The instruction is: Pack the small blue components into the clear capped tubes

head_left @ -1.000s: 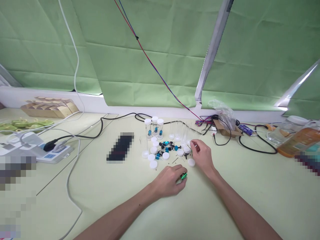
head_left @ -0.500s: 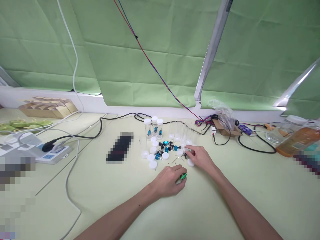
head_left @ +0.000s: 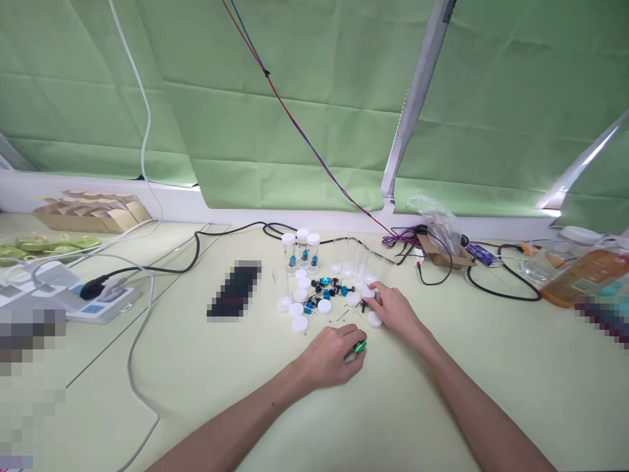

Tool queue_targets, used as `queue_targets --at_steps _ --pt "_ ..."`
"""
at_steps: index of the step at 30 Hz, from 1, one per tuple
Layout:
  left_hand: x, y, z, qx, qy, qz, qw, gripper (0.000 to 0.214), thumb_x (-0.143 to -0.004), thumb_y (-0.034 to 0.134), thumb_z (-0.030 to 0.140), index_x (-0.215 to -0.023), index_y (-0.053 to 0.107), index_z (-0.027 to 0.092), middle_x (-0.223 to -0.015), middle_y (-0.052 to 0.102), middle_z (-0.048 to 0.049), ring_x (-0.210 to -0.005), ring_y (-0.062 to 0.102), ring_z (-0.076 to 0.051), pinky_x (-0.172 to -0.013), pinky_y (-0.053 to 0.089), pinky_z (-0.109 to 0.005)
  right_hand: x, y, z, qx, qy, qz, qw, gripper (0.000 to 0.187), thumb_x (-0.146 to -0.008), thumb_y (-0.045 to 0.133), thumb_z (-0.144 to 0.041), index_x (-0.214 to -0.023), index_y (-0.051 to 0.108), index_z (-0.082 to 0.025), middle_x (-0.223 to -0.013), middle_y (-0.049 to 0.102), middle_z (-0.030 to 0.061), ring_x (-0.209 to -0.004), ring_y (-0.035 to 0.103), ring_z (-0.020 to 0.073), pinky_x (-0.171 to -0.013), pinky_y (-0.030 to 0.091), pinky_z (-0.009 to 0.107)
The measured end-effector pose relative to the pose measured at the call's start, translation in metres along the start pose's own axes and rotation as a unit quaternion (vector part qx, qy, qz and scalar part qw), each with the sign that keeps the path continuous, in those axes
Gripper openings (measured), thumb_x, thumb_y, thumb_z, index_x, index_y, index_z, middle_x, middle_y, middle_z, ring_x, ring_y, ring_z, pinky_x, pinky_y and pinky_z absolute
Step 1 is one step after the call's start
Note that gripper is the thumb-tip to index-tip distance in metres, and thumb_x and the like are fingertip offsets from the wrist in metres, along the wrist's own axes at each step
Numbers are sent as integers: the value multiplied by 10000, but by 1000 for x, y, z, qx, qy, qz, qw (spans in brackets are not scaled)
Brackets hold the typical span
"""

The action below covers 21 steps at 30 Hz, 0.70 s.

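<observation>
left hand point(head_left: 330, 358): shiny green piece point(head_left: 360, 346) pinched in the fingers, near side of the blue bits point(head_left: 344, 290) | right hand point(head_left: 396, 309): fingertips at a white cap point(head_left: 367, 294), honestly can't tell if it's gripped | three capped tubes point(head_left: 313, 254) standing back left

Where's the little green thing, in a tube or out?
Out. The small green part is held in the left hand, away from the clear tubes.

I'm working at a pale bench point(head_left: 196, 367), workshop-like: power strip point(head_left: 109, 309) lying left, capped tubes point(head_left: 313, 240) standing mid-bench, loose parts point(head_left: 308, 306) lying nearby, bundled wires point(head_left: 403, 237) trailing far right.
</observation>
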<state>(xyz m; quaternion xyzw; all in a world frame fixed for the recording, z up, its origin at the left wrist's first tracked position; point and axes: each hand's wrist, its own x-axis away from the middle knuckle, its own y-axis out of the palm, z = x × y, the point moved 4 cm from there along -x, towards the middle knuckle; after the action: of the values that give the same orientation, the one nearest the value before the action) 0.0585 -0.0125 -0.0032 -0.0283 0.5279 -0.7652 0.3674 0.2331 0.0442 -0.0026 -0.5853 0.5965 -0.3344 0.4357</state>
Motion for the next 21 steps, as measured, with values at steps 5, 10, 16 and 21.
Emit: queue_targets --at_steps 5,10,16,21 --pt "-1 0 0 3 -1 -5 1000 139 -829 479 170 -904 595 190 -787 581 3 -527 437 -89 -535 347 -236 1 -7 -2 -1 30 11 999 306 -925 485 -366 -1163 555 -187 -663 634 8 -706 586 199 -574 296 252" --pt "0 0 0 -3 0 -6 1000 137 -826 481 168 -900 593 194 -785 581 -1 -538 446 -97 -541 350 -238 1 -13 -1 73 63 3 995 287 -895 512 -383 -1094 601 -195 -791 676 59 -766 609 211 -580 288 258" --pt "0 0 0 2 4 -5 1000 130 -820 483 164 -891 587 196 -788 586 -3 -530 447 -95 -534 354 -235 4 -13 -4 128 69 -11 989 241 -830 540 -319 -1017 644 -209 -825 693 77 -794 629 230 -570 262 272" --pt "0 0 0 1 5 -4 1000 137 -822 481 166 -900 589 196 -791 592 -6 -532 449 -99 -533 361 -239 5 -14 -8 108 46 13 993 291 -813 567 -270 -1092 642 -234 -825 707 57 -763 633 223 -574 266 275"
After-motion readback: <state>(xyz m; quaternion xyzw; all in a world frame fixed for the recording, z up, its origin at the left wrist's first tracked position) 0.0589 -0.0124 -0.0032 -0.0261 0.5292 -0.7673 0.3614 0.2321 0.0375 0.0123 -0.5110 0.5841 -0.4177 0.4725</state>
